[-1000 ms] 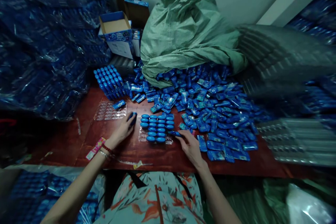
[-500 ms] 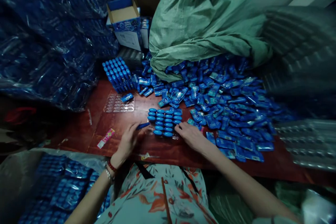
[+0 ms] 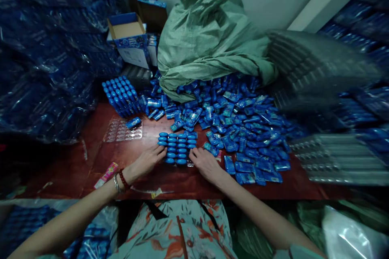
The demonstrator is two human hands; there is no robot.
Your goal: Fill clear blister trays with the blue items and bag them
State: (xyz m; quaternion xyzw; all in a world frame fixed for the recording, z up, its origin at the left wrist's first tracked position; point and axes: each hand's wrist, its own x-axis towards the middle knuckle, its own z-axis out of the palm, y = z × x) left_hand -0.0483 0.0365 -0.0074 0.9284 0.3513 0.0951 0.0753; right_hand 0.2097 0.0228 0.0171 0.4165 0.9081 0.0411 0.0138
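The block of blue round-ended packs [image 3: 176, 149] stands in rows on the red-brown table [image 3: 152, 182], between the left hand [image 3: 145, 164], its curled fingers at the block's left side, and the right hand [image 3: 206, 165], its bent fingers at the right side; whether either grips a pack cannot be told, because the fingers hide the contact. Uneven pressure from the two sides could tip the outer packs, which appear less supported where the near rows are shorter, and a rightward drift of the right hand could disturb the loose blue packs [image 3: 243, 121]
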